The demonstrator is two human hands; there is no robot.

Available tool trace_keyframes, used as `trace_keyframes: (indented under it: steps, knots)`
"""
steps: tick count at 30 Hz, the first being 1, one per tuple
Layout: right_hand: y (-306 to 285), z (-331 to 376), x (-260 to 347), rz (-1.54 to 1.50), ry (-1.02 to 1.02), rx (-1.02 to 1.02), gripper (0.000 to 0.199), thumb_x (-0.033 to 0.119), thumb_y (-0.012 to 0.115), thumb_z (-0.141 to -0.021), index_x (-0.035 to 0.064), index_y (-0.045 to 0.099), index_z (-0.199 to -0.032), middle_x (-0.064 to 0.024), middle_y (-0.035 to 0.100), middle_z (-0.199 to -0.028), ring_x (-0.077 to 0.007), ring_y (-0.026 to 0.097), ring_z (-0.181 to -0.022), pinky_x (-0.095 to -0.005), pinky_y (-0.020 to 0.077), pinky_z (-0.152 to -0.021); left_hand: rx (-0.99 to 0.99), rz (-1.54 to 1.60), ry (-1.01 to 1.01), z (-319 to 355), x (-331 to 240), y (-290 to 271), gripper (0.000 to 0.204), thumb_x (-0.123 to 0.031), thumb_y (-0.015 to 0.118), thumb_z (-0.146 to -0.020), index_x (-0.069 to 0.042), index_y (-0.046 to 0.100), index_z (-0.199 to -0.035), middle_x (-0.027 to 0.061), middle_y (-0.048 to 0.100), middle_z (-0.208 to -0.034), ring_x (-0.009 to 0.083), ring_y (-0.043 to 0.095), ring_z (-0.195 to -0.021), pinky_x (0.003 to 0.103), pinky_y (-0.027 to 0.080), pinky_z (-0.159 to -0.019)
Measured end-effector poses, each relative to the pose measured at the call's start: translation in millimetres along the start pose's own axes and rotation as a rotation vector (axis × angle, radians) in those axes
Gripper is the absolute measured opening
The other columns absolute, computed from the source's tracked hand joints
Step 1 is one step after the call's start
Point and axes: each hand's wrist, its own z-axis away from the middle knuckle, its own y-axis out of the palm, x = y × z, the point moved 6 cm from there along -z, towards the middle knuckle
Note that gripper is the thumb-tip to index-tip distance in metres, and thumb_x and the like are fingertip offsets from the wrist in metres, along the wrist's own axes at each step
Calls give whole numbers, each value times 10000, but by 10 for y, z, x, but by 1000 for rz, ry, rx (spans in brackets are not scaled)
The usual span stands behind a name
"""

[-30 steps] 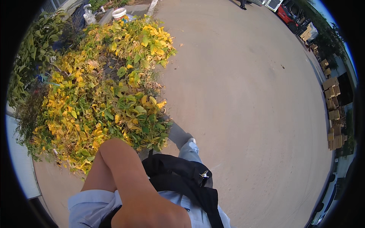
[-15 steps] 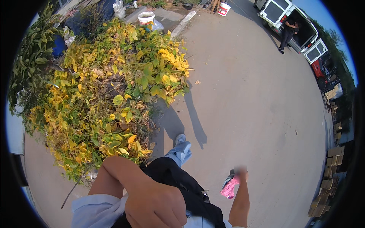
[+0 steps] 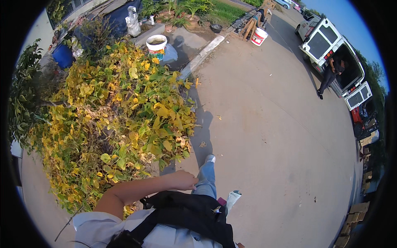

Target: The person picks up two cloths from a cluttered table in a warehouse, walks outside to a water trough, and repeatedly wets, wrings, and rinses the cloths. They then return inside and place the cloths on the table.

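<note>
Right now the biggest thing near the person is the heap of yellow-green leafy plants [image 3: 111,132], which lies just beyond the left hand [image 3: 184,180] and spreads far to that hand's left. The left hand hangs just in front of the heap's near edge, fingers loosely curled around nothing that I can see. The right hand is not in view, so I cannot tell its state. Under the left forearm, across the chest, sits a black bag [image 3: 186,213] with a strap.

My judgement of the risks — the tangled stems could catch a shoe [image 3: 210,158], since one foot stands on the concrete ground [image 3: 269,136] just beside the heap. Dry stalks may scratch a bare hand that pushes in without looking. The bag could swing forward and snag on the plants. Farther off, beyond the hand, a white bucket [image 3: 156,42] stands at the heap's far edge — well apart, so little danger there.
</note>
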Motion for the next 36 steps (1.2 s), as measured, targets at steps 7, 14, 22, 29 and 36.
trace_keyframes:
  steps: [7, 14, 22, 29, 36]
  knots:
    - [-833, -399, 5445, 32, -373, 18, 479, 373, 522, -920, -39, 720, -1061, -257, 720, -1085, -389, 711, -1007, -494, 556, -876, -120, -82, -445, -1855, 1729, -2118, 403, -391, 621, -949, -42, 643, -1149, 157, 677, -1058, 347, 659, -1022, 484, 529, -862]
    - [-540, 2728, 11574, 224, -1270, 52, 446, 408, 478, -938, 77, 700, -1137, -230, 720, -1068, -445, 664, -1060, -532, 523, -903, -260, 370, -560, -2618, 3449, -3461, 392, -384, 570, -998, -56, 651, -1198, 173, 678, -1082, 365, 647, -1060, 458, 514, -917]
    - [-906, 5902, 14493, 140, -1677, 859, 227, 138, 549, -964, 17, 657, -1122, -72, 668, -718, -117, 631, -478, -243, 501, -439, -602, 17, -436, -4348, 5720, -6516, 991, -516, 819, -751, -36, 384, -1502, 194, 365, -1574, 375, 357, -1455, 580, 274, -1174]
    - [-1870, 7824, 17028, -273, -2145, 1306, 320, 251, 592, -861, -43, 708, -911, -117, 695, -774, -192, 644, -655, -302, 498, -630, -680, 233, -32, -5775, 7001, -9253, 1149, -399, 876, -678, -70, 233, -1572, 159, 374, -1569, 326, 289, -1490, 592, 134, -1206]
    - [-1999, 9266, 20218, -825, -2184, 1769, 268, 232, 605, -859, -2, 691, -759, -135, 672, -656, -195, 620, -551, -343, 456, -531, -1035, 532, -403, -6118, 9730, -11245, 491, -202, 795, -721, -107, 656, -1182, 137, 699, -1106, 358, 662, -1054, 424, 528, -908]
